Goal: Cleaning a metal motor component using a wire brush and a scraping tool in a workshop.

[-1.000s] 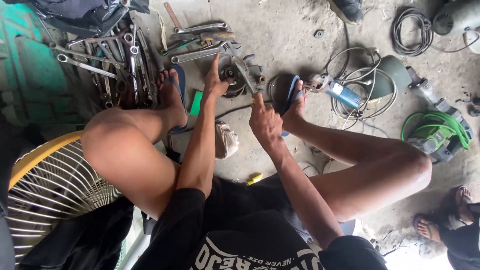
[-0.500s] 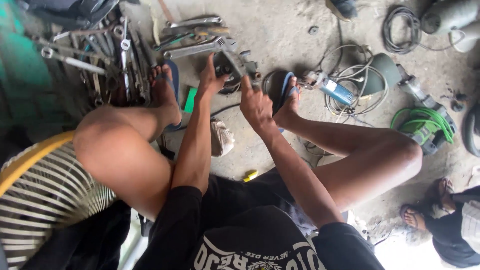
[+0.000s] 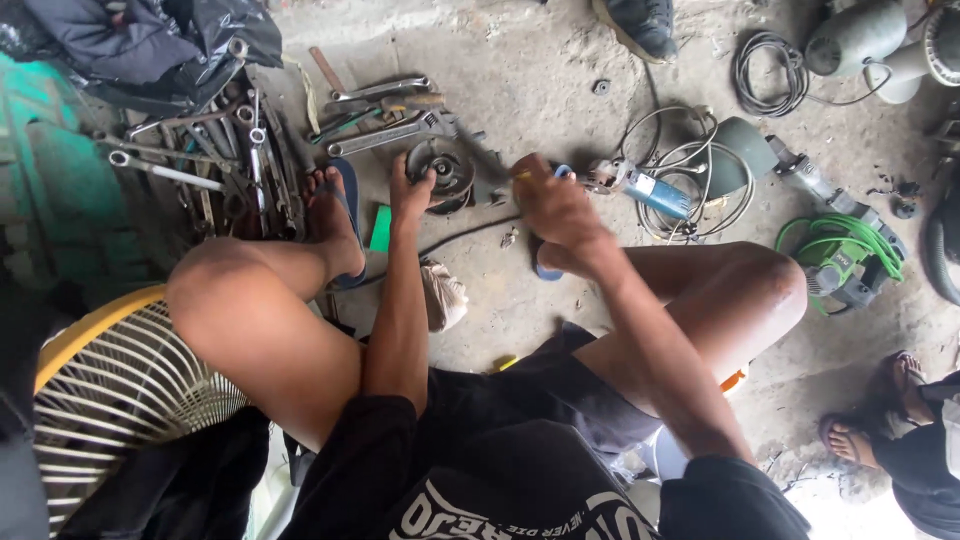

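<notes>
Since the left hand (image 3: 410, 195) is already clamped on the rim of that round dark metal part (image 3: 442, 170) (looks like a pulley or small motor rotor, hard to say which), I'd say the whole game here is keeping it from spinning or skidding on the concrete floor (image 3: 540, 60). It sits between my two feet, just ahead of the left hand, fingers curled over its near edge. My call: press down and inward with that hand, not just pinch the rim.

The right hand (image 3: 555, 210) is raised just to the right of the part, fist closed around something with a yellowish tip, maybe a tool handle. It's blurred, so I can't tell what it is or whether it touches the part. If it's a driver or punch, I'd line it up square before putting any force in, or it'll slip toward the left fingers.

Containers: not much. No tray or box that I can see; the wrenches (image 3: 215, 165) lie loose in a heap by my left foot, more spanners (image 3: 385, 125) just beyond the part. The yellow-rimmed fan guard (image 3: 110, 390) at lower left holds nothing I can make out. An angle grinder (image 3: 650, 190) lies off to the right, among coiled cables.
</notes>
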